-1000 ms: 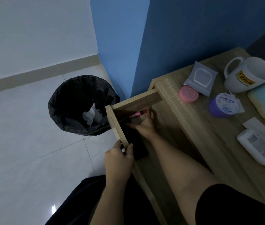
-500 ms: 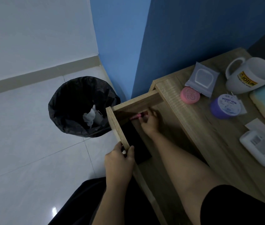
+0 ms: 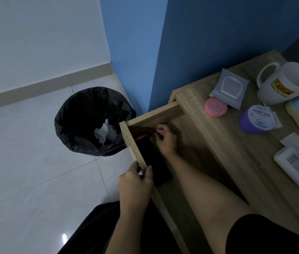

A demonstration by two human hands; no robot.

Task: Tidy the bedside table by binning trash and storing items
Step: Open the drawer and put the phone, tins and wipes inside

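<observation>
Pink pen (image 3: 143,136) lower, in right hand (image 3: 166,141) pinch; left hand (image 3: 136,186) round drawer front (image 3: 130,142).

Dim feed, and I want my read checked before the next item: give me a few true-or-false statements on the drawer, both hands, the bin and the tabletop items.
1. The light wooden drawer is pulled open. True.
2. The left hand rests flat on the wooden tabletop. False: it grips the drawer's front panel.
3. The round bin with the black liner holds crumpled white tissue. True.
4. The round pink compact lies inside the drawer. False: it lies on the tabletop, beside the grey flat packet.
5. The right hand is inside the drawer. True.
</observation>
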